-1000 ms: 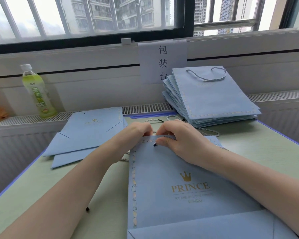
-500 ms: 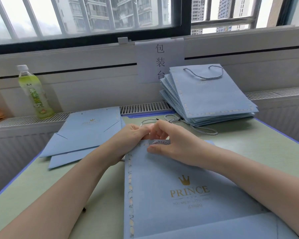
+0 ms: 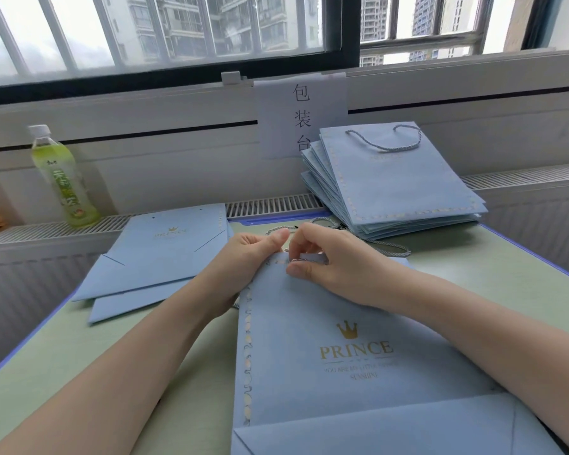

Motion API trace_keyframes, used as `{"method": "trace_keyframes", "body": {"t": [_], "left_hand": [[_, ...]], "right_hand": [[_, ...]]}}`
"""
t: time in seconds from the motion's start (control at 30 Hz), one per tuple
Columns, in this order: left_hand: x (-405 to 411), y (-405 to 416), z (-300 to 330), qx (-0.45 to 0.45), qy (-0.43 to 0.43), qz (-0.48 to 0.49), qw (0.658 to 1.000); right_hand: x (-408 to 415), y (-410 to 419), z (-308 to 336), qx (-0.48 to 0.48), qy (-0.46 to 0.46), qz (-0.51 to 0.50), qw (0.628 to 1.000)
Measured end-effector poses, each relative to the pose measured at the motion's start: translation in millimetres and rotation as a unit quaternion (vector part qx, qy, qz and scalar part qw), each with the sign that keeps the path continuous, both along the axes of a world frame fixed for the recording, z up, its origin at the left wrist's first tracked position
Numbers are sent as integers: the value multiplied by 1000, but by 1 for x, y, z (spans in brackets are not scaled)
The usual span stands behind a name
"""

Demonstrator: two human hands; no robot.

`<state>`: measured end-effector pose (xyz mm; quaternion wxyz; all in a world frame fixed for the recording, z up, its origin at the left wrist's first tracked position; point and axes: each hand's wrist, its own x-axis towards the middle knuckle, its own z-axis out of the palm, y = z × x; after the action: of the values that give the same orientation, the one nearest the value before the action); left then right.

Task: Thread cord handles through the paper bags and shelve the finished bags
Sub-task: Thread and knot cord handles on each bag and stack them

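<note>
A flat blue paper bag point(image 3: 342, 349) printed PRINCE lies in front of me on the green table point(image 3: 79, 362). My left hand point(image 3: 247, 257) holds the bag's top edge at its left corner, thumb up beside a grey cord point(image 3: 278, 230). My right hand point(image 3: 329, 261) pinches the top rim of the bag, thumb on the front face. More grey cord point(image 3: 391, 249) lies on the table behind my hands. The holes in the rim are hidden by my fingers.
A stack of several blue bags with cord handles point(image 3: 395, 185) leans at the back right. Two flat bags without handles point(image 3: 151, 257) lie at the left. A green drink bottle point(image 3: 61, 178) stands on the radiator ledge. A paper sign point(image 3: 303, 116) hangs under the window.
The black cord tip seen at the bag's rim a second ago is out of sight. My hands shifted slightly along the top edge and closed together; my left thumb now points up.
</note>
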<state>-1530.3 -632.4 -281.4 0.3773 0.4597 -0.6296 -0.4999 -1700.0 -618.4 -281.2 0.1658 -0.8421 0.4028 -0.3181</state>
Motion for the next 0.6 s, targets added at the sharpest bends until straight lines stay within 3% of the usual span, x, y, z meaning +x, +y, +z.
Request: {"method": "trace_keyframes", "body": {"t": [0.6], "left_hand": [[0, 0, 2, -30, 9, 22, 999]], "right_hand": [[-5, 1, 4, -32, 16, -10, 999]]}}
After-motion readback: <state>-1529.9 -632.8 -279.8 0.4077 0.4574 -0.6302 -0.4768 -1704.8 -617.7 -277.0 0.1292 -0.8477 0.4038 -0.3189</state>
